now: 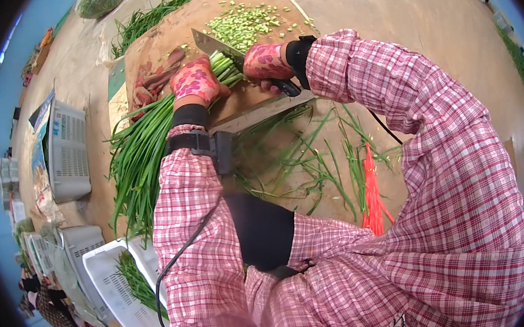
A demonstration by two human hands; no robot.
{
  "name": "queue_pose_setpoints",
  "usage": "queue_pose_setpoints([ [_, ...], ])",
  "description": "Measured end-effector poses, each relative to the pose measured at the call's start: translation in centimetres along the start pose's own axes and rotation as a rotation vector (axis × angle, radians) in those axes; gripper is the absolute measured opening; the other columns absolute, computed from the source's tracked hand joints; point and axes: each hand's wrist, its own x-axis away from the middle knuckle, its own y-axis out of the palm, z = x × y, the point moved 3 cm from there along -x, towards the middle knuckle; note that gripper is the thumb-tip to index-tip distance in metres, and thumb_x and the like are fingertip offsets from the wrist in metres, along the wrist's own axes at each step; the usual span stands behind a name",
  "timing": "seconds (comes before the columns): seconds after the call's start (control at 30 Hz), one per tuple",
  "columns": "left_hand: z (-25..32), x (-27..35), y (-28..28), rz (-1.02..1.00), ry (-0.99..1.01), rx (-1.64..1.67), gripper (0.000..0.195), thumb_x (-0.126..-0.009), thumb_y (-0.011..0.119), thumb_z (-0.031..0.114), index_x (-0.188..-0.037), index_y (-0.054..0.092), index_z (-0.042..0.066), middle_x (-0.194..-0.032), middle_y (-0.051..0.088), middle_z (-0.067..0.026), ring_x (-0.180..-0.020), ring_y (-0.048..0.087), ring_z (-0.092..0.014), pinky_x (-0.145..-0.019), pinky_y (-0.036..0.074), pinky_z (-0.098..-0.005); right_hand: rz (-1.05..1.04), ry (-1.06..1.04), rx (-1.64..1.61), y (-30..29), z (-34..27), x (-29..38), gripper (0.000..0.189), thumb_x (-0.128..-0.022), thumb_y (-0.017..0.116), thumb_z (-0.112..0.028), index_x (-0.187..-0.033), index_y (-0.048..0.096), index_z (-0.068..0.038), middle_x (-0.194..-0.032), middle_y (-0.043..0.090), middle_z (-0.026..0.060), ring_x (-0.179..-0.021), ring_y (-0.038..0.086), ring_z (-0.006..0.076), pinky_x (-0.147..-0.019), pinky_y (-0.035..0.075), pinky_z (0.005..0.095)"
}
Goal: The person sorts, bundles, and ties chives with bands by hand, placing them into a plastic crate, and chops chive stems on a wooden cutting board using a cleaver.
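Note:
My left hand (195, 81), in a pink flowered glove, grips a thick bundle of long green garlic chives (144, 150) near its pale stem ends. Dark green leaves trail from it down past the left forearm. In a matching glove, my right hand (268, 63) is closed around the black handle of a cleaver (219, 43). The blade lies against the cut ends of the bundle, above a wooden board (163, 46). Short chopped stem pieces (245, 25) are heaped beyond the blade. A crumpled reddish-brown cloth (156, 79) lies left of my left hand.
More chives (155, 16) lie at the board's far left. Loose leaves (317, 158) and a bunch of red plastic ties (372, 196) are on the floor before me. A grey crate (69, 150) stands left; a white crate (118, 288) holding greens is nearer. Several people (52, 308) are far left.

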Motion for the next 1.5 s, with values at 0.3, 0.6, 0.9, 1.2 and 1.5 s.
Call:
queue_pose_setpoints([
  [0.3, 0.5, -0.7, -0.7, 0.007, -0.034, -0.037, 0.089, -0.056, 0.085, 0.038, -0.133, 0.05, 0.007, -0.124, 0.06, -0.0166, -0.115, 0.058, -0.031, -0.096, 0.046, -0.0412, 0.088, 0.003, 0.068, 0.0, -0.9, -0.4, 0.016, -0.084, 0.056, -0.016, -0.072, 0.055, -0.006, -0.056, 0.052, 0.0072, -0.038, 0.047, 0.0181, -0.038, 0.04, 0.0352],
  [0.6, -0.3, 0.2, -0.5, 0.025, -0.021, 0.027, 0.088, -0.057, 0.086, 0.037, -0.131, 0.05, 0.005, -0.119, 0.062, -0.0182, -0.111, 0.06, -0.032, -0.094, 0.047, -0.0413, 0.29, -0.242, 0.521, 2.5, -2.6, 5.0, 0.023, -0.086, 0.056, -0.019, -0.073, 0.06, -0.001, -0.058, 0.057, 0.0112, -0.044, 0.058, 0.0242, -0.037, 0.044, 0.0377],
  [0.9, 1.3, -0.7, -0.7, 0.048, 0.008, 0.038, 0.085, -0.058, 0.085, 0.037, -0.131, 0.051, 0.007, -0.123, 0.061, -0.0166, -0.114, 0.058, -0.032, -0.094, 0.047, -0.0404, 0.321, -0.43, 0.54, -1.4, 0.0, -3.0, 0.026, -0.085, 0.057, -0.018, -0.063, 0.06, -0.005, -0.053, 0.057, 0.0083, -0.042, 0.058, 0.0177, -0.038, 0.045, 0.0336],
  [1.2, 0.8, 0.6, -0.5, 0.122, -0.024, 0.042, 0.084, -0.057, 0.086, 0.036, -0.13, 0.051, 0.011, -0.121, 0.062, -0.0144, -0.114, 0.058, -0.03, -0.094, 0.047, -0.0421, 0.431, -0.48, 1.37, 1.8, -4.9, 0.3, 0.033, -0.089, 0.058, -0.026, -0.074, 0.067, 0.002, -0.072, 0.066, 0.017, -0.063, 0.068, 0.0274, -0.059, 0.056, 0.0366],
  [1.5, -0.1, 1.2, -0.8, 0.085, -0.038, 0.088, 0.077, -0.059, 0.085, 0.034, -0.124, 0.055, 0.008, -0.113, 0.065, -0.0183, -0.106, 0.062, -0.033, -0.089, 0.048, -0.042, 0.407, -0.516, 0.74, 0.8, -1.7, 7.8, 0.021, -0.088, 0.05, -0.017, -0.09, 0.051, 0.004, -0.052, 0.052, 0.0081, -0.04, 0.054, 0.0185, -0.035, 0.041, 0.0333],
])
